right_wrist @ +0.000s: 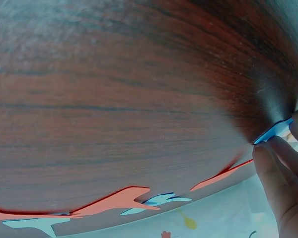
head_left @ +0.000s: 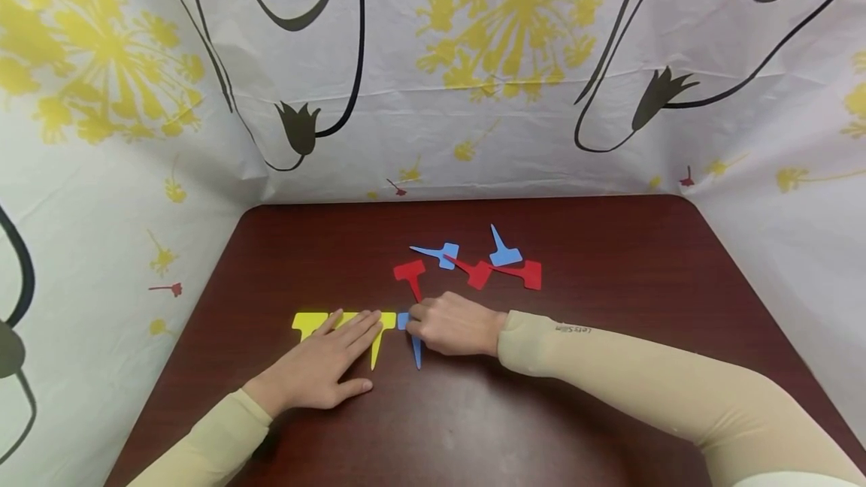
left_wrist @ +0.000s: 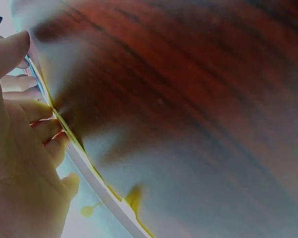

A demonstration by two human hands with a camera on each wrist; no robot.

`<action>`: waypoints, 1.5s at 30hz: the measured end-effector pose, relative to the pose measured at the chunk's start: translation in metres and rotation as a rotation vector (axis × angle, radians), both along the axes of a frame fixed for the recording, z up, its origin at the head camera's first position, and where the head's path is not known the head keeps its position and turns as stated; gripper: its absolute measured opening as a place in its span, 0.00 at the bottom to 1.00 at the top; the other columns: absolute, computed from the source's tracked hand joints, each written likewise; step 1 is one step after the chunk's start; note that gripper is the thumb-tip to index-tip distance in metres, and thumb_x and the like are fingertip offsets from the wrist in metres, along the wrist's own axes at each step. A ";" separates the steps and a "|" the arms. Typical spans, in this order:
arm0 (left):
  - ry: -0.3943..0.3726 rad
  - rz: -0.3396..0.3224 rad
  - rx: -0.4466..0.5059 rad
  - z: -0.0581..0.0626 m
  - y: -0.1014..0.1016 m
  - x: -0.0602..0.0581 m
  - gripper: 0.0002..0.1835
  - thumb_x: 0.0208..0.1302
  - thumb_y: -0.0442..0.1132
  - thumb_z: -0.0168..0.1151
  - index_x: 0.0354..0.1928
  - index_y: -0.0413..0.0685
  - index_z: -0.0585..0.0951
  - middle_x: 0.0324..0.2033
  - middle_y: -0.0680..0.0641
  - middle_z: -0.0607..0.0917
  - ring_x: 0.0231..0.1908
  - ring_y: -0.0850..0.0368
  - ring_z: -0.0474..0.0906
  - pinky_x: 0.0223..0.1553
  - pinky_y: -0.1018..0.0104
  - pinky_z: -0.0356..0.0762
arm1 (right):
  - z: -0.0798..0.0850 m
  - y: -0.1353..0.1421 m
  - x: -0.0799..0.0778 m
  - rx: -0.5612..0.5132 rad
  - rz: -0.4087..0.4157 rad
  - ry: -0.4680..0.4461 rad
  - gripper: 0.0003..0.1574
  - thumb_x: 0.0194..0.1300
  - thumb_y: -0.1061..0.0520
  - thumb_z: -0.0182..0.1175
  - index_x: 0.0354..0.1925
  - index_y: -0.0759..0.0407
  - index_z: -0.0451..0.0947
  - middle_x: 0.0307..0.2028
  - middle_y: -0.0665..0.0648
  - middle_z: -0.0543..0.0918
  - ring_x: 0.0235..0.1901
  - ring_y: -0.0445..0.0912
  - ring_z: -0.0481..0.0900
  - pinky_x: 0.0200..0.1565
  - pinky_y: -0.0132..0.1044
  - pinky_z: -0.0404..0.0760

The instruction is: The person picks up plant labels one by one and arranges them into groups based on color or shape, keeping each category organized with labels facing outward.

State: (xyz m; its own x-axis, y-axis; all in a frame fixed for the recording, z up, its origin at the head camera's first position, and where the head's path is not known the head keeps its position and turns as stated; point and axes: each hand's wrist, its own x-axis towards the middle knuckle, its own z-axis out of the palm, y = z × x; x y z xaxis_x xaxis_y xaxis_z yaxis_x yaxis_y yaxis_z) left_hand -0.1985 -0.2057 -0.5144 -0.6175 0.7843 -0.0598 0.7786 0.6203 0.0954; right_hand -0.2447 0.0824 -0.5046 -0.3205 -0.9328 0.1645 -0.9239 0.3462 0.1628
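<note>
Along a row on the dark wooden table lie T-shaped yellow plant labels [head_left: 308, 322], their heads side by side and stems toward the person. My left hand [head_left: 321, 368] lies flat across them with straight fingers, hiding parts of the labels. Just right of the last yellow label, a blue plant label [head_left: 416, 352] lines up with the row, its stem also toward the person. My right hand [head_left: 455, 326] pinches this blue label by its head; in the right wrist view, fingertips [right_wrist: 264, 148] meet the blue label's edge [right_wrist: 274, 131].
Behind the right hand lie loose red plant labels [head_left: 409, 271] and blue plant labels [head_left: 505, 255], turned various ways, some touching or overlapping. One red stem reaches the right hand. Patterned white cloth [head_left: 406, 141] surrounds the table's [head_left: 325, 246] back and sides.
</note>
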 end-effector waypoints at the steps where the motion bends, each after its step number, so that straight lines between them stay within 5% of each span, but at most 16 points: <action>1: 0.003 0.001 0.002 0.000 0.000 0.000 0.46 0.71 0.67 0.49 0.80 0.48 0.54 0.79 0.47 0.52 0.77 0.52 0.46 0.74 0.43 0.43 | 0.000 0.000 0.000 0.002 0.000 0.001 0.08 0.66 0.58 0.62 0.41 0.55 0.87 0.34 0.50 0.83 0.28 0.39 0.77 0.29 0.29 0.79; 10: 0.040 -0.012 0.050 -0.002 0.000 0.001 0.45 0.69 0.64 0.55 0.79 0.45 0.58 0.78 0.44 0.56 0.76 0.48 0.52 0.72 0.39 0.48 | -0.001 0.000 -0.001 -0.008 -0.007 0.005 0.08 0.66 0.56 0.64 0.42 0.55 0.87 0.34 0.50 0.83 0.28 0.39 0.77 0.29 0.28 0.79; 34: 0.046 0.001 0.020 -0.004 -0.001 0.001 0.46 0.71 0.67 0.49 0.80 0.47 0.54 0.79 0.47 0.53 0.77 0.52 0.47 0.74 0.43 0.44 | -0.004 0.000 -0.001 -0.044 -0.023 0.004 0.11 0.66 0.56 0.64 0.45 0.55 0.87 0.36 0.51 0.85 0.29 0.40 0.79 0.29 0.28 0.80; 45: 0.053 -0.028 0.095 -0.004 0.011 0.000 0.49 0.68 0.69 0.51 0.80 0.47 0.54 0.79 0.45 0.52 0.77 0.48 0.47 0.73 0.41 0.45 | 0.007 0.003 -0.019 -0.169 -0.088 0.029 0.11 0.62 0.53 0.67 0.43 0.53 0.86 0.34 0.50 0.81 0.30 0.40 0.77 0.27 0.30 0.79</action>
State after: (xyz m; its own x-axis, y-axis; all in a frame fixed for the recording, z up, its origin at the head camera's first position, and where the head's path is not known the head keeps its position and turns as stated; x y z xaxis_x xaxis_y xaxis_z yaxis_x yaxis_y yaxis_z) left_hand -0.1988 -0.1949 -0.5184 -0.5956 0.8018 0.0479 0.8009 0.5883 0.1117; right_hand -0.2635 0.0854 -0.4977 -0.3929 -0.8596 0.3267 -0.8845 0.4504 0.1214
